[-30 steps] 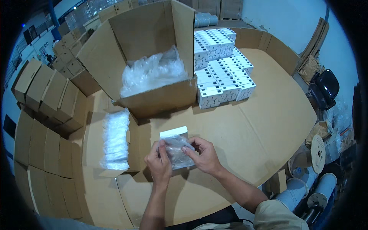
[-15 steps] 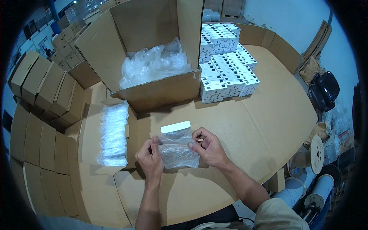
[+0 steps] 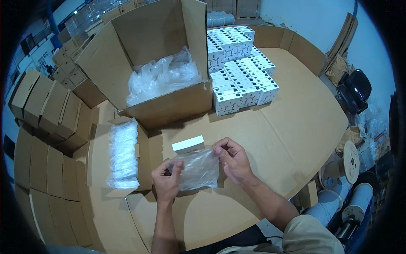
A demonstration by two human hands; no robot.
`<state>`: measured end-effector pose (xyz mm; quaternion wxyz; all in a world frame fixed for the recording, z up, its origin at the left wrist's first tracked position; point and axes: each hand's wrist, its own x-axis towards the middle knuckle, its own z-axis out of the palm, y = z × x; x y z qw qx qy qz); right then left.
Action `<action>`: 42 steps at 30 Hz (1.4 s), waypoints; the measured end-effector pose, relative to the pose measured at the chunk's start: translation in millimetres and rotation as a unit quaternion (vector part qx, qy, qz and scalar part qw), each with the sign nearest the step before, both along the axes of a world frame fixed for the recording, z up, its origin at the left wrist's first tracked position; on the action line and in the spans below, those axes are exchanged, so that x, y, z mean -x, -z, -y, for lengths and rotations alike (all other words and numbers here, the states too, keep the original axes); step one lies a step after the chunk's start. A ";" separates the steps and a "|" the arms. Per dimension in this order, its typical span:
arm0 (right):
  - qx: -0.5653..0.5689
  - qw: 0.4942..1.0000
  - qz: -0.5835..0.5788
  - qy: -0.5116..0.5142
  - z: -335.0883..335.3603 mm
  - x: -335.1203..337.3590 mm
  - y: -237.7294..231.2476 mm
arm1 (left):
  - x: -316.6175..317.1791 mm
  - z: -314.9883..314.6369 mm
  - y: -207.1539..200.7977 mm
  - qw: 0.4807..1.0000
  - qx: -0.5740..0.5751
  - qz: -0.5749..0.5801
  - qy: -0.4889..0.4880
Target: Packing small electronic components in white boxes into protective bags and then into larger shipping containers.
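Observation:
A clear plastic bag [image 3: 198, 171] is stretched between my two hands above the cardboard-covered table. My left hand [image 3: 166, 180] pinches its left edge between thumb and fingers. At the upper right corner, my right hand [image 3: 235, 163] grips the plastic in the same way. Just beyond the bag lies a small white box [image 3: 188, 144], its lower part hidden behind the plastic. To the left of my left hand stands an open carton [image 3: 144, 161] holding a row of plastic-wrapped packs [image 3: 123, 154].
A large open carton [image 3: 169, 103] full of loose clear bags [image 3: 163, 76] stands at the back. Stacked white boxes [image 3: 243, 80] sit to its right. Brown cartons [image 3: 46, 169] line the left side. Past the table's right edge are a black chair [image 3: 355, 91] and rolls of film [image 3: 357, 207].
The bag's upper part no longer lies folded over; it hangs as one sheet, and more of the white box shows. My right hand has risen slightly against the box. The view has shifted a little.

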<state>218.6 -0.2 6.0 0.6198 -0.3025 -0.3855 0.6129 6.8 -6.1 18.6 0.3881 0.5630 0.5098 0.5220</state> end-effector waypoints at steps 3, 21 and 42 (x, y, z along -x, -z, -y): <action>-0.019 0.995 0.075 0.062 7.3 20.2 -11.6 | -2.0 -4.7 10.9 0.997 -0.010 0.042 -0.059; -0.067 0.918 0.353 0.169 10.5 10.8 -12.1 | -17.5 1.4 14.9 0.985 -0.056 0.159 0.038; 0.008 0.951 0.158 0.267 -1.2 1.8 -4.4 | -12.6 3.4 18.0 0.990 0.070 0.114 0.049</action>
